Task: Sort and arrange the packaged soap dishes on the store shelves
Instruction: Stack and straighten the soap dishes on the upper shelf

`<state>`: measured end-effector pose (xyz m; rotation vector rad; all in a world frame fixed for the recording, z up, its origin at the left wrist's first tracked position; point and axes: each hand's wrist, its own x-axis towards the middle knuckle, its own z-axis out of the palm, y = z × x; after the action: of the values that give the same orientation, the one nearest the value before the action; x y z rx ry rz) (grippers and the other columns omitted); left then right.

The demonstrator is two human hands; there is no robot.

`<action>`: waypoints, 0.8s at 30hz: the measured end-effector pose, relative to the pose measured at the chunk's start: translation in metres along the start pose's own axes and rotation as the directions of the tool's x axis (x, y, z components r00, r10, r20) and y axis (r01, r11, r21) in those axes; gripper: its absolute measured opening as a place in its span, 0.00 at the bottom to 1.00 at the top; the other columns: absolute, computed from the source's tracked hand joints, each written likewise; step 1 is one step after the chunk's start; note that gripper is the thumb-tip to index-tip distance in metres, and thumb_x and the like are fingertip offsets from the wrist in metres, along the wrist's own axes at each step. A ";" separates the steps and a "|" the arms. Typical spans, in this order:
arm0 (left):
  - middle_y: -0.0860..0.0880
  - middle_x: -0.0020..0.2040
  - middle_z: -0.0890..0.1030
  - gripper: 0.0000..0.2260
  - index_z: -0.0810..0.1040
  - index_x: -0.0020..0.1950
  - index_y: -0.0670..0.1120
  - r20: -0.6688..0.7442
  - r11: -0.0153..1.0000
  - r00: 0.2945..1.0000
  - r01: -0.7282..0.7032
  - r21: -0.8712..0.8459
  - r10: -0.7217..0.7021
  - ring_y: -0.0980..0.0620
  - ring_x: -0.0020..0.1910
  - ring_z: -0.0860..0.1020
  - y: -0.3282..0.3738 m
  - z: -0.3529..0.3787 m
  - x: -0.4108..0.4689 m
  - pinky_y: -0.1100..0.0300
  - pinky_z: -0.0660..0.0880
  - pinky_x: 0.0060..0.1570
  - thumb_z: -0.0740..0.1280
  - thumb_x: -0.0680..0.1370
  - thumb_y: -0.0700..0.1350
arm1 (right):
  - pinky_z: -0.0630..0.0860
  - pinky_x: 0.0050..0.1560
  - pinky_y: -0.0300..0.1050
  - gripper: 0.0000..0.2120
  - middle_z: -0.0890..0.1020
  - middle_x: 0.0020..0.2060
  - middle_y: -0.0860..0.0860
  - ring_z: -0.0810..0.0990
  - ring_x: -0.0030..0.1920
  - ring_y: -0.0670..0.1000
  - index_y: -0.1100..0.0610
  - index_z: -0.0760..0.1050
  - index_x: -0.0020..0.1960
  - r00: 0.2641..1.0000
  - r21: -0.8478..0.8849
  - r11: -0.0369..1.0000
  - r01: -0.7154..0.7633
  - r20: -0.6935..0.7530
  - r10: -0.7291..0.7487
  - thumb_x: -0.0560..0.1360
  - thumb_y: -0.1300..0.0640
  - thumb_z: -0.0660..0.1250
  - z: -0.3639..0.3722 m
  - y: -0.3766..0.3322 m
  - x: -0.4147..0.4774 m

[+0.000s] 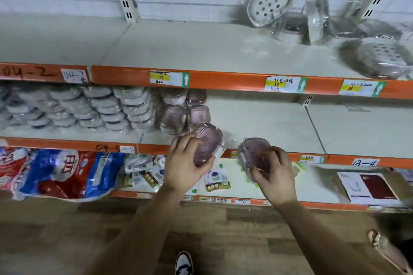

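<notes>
Middle left of the frame: grey dishes (78,107) in overlapping rows on the middle shelf (268,123). Lower left, under them, red-and-blue bags (55,172). Just left of centre, a purple pile (185,111) of wrapped dishes beside the grey rows. In front of it, left hand (183,167) curled round the left dish (207,143) — purple, wrapped, tilted, held at the shelf's front edge. Bottom centre, a shoe (184,263). Right of centre, right hand (274,176) with fingers bent over the right dish (252,152) — also purple and wrapped, gripped before the orange edge, apart from the other. Upper right, white dishes (270,3) in clear wrap, loosely heaped on the top shelf (178,47). Lower right, a box (366,187).
</notes>
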<state>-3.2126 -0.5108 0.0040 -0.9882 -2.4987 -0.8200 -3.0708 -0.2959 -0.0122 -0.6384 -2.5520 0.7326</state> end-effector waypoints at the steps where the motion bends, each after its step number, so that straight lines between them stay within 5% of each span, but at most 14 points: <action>1: 0.48 0.57 0.80 0.20 0.81 0.52 0.45 -0.004 1.000 1.000 0.031 -0.003 -0.031 0.45 0.56 0.75 -0.010 0.005 -0.004 0.55 0.73 0.55 0.67 0.72 0.61 | 0.76 0.54 0.58 0.25 0.75 0.57 0.59 0.75 0.54 0.64 0.62 0.75 0.54 1.000 0.006 1.000 -0.007 0.009 0.007 0.69 0.42 0.63 0.011 0.002 0.001; 12: 0.46 0.54 0.82 0.19 0.81 0.53 0.44 -0.158 0.993 0.981 0.117 0.015 -0.114 0.45 0.59 0.74 -0.122 0.056 0.029 0.55 0.70 0.61 0.70 0.72 0.57 | 0.76 0.55 0.58 0.22 0.75 0.58 0.57 0.77 0.55 0.62 0.61 0.76 0.52 0.999 0.115 0.993 0.006 -0.040 -0.002 0.70 0.44 0.65 0.117 -0.017 0.056; 18: 0.44 0.53 0.80 0.21 0.82 0.50 0.42 -0.153 0.986 0.980 0.143 0.079 -0.130 0.40 0.56 0.76 -0.173 0.076 0.063 0.48 0.74 0.58 0.69 0.72 0.59 | 0.69 0.50 0.26 0.16 0.72 0.56 0.51 0.73 0.53 0.35 0.59 0.76 0.52 0.991 0.284 0.958 -0.032 -0.116 0.068 0.71 0.48 0.70 0.153 -0.021 0.063; 24: 0.44 0.51 0.80 0.18 0.81 0.48 0.43 -0.236 0.974 0.966 0.146 0.170 -0.104 0.42 0.53 0.74 -0.183 0.092 0.095 0.53 0.71 0.52 0.71 0.71 0.58 | 0.68 0.44 0.19 0.20 0.71 0.57 0.53 0.71 0.54 0.30 0.62 0.76 0.55 0.979 0.355 0.934 -0.044 -0.170 0.111 0.71 0.49 0.70 0.174 -0.020 0.063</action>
<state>-3.4161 -0.5136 -0.0927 -0.6411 -2.4057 -0.6763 -3.2140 -0.3447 -0.1201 -0.6549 -2.1618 1.0692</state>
